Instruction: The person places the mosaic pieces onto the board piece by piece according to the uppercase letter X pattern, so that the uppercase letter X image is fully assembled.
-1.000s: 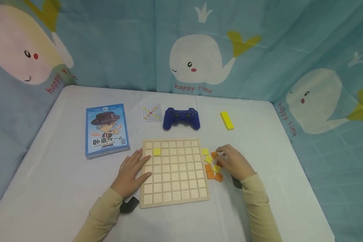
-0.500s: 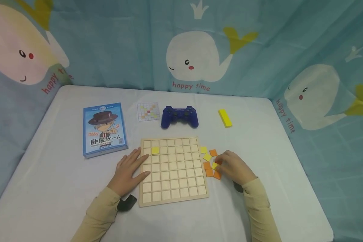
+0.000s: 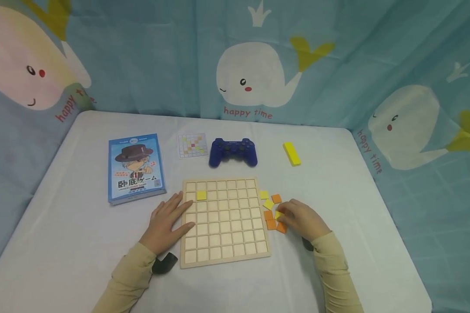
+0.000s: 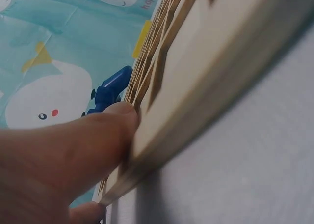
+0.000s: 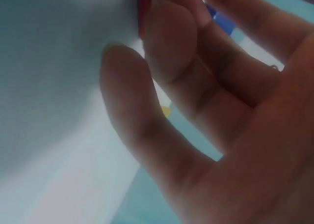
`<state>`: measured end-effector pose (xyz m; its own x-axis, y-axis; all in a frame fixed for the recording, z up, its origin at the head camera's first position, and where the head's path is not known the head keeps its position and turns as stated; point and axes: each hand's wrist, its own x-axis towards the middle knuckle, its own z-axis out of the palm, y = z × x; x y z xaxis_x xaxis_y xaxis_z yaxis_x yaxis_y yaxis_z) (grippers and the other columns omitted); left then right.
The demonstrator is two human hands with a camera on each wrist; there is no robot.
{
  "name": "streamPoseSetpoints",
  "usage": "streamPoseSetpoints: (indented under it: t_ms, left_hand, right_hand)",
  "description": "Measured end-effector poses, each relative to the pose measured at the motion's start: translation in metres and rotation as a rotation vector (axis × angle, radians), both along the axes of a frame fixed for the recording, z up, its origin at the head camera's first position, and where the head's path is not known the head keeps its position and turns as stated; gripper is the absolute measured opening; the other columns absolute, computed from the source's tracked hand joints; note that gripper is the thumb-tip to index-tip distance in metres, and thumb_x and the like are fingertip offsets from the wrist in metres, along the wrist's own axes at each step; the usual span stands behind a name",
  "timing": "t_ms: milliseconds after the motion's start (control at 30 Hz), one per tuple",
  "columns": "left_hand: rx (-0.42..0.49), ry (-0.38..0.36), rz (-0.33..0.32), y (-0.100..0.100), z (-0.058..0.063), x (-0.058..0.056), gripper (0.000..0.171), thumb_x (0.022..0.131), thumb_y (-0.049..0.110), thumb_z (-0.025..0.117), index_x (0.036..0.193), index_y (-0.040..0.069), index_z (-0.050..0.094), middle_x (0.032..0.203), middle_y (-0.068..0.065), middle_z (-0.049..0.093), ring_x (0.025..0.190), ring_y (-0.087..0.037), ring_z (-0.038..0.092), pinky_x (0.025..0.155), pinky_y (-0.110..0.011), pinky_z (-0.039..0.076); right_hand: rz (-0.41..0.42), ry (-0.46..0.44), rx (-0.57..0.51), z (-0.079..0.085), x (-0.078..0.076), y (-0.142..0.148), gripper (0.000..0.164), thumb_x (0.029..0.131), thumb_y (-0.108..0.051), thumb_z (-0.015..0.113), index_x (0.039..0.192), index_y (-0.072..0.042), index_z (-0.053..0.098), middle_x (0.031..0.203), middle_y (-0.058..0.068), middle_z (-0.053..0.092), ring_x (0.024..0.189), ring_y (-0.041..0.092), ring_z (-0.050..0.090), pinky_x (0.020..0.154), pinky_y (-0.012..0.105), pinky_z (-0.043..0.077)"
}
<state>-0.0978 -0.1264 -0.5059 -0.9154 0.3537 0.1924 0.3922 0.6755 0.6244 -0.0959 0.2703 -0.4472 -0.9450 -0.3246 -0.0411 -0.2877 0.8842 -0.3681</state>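
Observation:
My left hand (image 3: 166, 226) rests with spread fingers on the left edge of a wooden grid board (image 3: 225, 221). In the left wrist view, the thumb (image 4: 115, 130) presses against the board's rim. One yellow tile (image 3: 201, 195) sits in a cell near the board's upper left. Just right of the board, my right hand (image 3: 303, 217) has bent fingers over a loose group of orange tiles (image 3: 271, 224) and yellow tiles (image 3: 268, 204). Its thumb and forefinger tips are close together by a yellow tile; whether they pinch one is hidden. A red edge (image 5: 143, 10) shows behind the forefinger.
Beyond the board lie a blue game controller (image 3: 233, 152), a printed pattern card (image 3: 193, 145) and a yellow block (image 3: 291, 154). A blue game box (image 3: 136, 169) lies at left on the white-covered table (image 3: 62, 230). A whale-print curtain (image 3: 172, 61) hangs behind.
My right hand has shifted slightly down among the tiles, its thumb and forefinger drawing closer together by a yellow one. The left hand has stayed on the board. The view tilted a little.

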Motion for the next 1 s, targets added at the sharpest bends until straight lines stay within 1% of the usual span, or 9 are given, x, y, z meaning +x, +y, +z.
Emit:
streamPoseSetpoints:
  t_ms: [67,133,233,400,533,700,767,867,1000]
  left_hand:
    - [-0.001,-0.006,0.001,0.001,0.000,0.000,0.058,0.088,0.034,0.067,0.138,0.011,0.051,0.153,-0.019,0.033,0.142,-0.036,0.026,0.113,-0.057,0.015]
    - [-0.001,-0.009,0.003,0.001,0.001,0.000,0.058,0.088,0.034,0.067,0.138,0.011,0.051,0.153,-0.018,0.033,0.142,-0.036,0.026,0.114,-0.057,0.014]
    - [0.003,-0.019,0.005,0.001,0.001,0.001,0.058,0.087,0.034,0.068,0.138,0.011,0.051,0.153,-0.018,0.032,0.142,-0.036,0.026,0.114,-0.057,0.013]
    - [-0.007,-0.029,0.003,0.001,0.000,0.001,0.059,0.087,0.035,0.068,0.139,0.012,0.051,0.153,-0.017,0.032,0.142,-0.035,0.025,0.114,-0.056,0.013]
    - [-0.014,-0.032,0.004,0.000,0.000,0.000,0.059,0.088,0.036,0.067,0.139,0.013,0.050,0.154,-0.016,0.031,0.143,-0.034,0.025,0.115,-0.055,0.013]
    - [-0.013,-0.033,0.000,0.000,0.001,0.000,0.059,0.088,0.037,0.067,0.139,0.013,0.050,0.154,-0.017,0.031,0.143,-0.034,0.024,0.115,-0.056,0.013]
    - [-0.011,-0.035,0.000,0.000,0.001,0.000,0.059,0.088,0.037,0.067,0.139,0.013,0.050,0.154,-0.017,0.031,0.143,-0.034,0.024,0.115,-0.056,0.013]
    - [-0.009,-0.036,0.002,0.000,0.001,0.000,0.059,0.088,0.037,0.067,0.139,0.013,0.050,0.154,-0.017,0.031,0.143,-0.034,0.024,0.115,-0.055,0.012]
    - [-0.006,-0.030,0.004,0.000,0.001,0.001,0.058,0.088,0.036,0.067,0.139,0.012,0.051,0.154,-0.017,0.032,0.142,-0.035,0.025,0.114,-0.056,0.013]
  right_hand:
    - [-0.002,-0.021,0.001,0.000,0.000,0.000,0.023,0.081,-0.019,0.077,0.101,-0.012,0.069,0.090,-0.005,0.064,0.080,0.009,0.058,0.072,0.030,0.054]
    - [0.003,-0.022,0.020,0.000,-0.001,-0.001,0.025,0.080,-0.020,0.078,0.101,-0.011,0.069,0.089,-0.004,0.063,0.079,0.009,0.058,0.072,0.030,0.054]
    - [0.001,0.004,0.058,0.000,-0.002,-0.001,0.026,0.081,-0.018,0.078,0.103,-0.008,0.069,0.089,-0.002,0.064,0.079,0.010,0.058,0.073,0.031,0.054]
    - [-0.010,0.032,0.110,0.000,-0.003,0.000,0.031,0.079,-0.015,0.079,0.108,-0.007,0.069,0.093,0.000,0.062,0.081,0.011,0.057,0.076,0.032,0.055]
    - [-0.009,0.042,0.104,0.002,-0.002,0.000,0.034,0.078,-0.011,0.079,0.109,-0.007,0.069,0.097,0.002,0.060,0.085,0.014,0.057,0.078,0.033,0.055]
    - [-0.003,0.073,0.109,0.005,-0.002,-0.001,0.030,0.079,-0.007,0.077,0.107,-0.006,0.068,0.101,0.003,0.060,0.092,0.016,0.060,0.083,0.033,0.055]
    - [0.020,0.092,0.101,0.007,-0.003,-0.001,0.029,0.079,-0.006,0.077,0.107,-0.005,0.067,0.101,0.003,0.062,0.092,0.016,0.061,0.083,0.033,0.055]
    - [0.072,0.123,0.075,0.012,-0.007,-0.004,0.029,0.079,-0.005,0.077,0.107,-0.004,0.066,0.098,0.002,0.062,0.086,0.014,0.059,0.078,0.030,0.055]
    - [0.158,0.158,0.030,0.019,-0.019,-0.014,0.031,0.079,-0.001,0.075,0.108,-0.003,0.063,0.095,0.003,0.062,0.080,0.014,0.057,0.071,0.028,0.054]
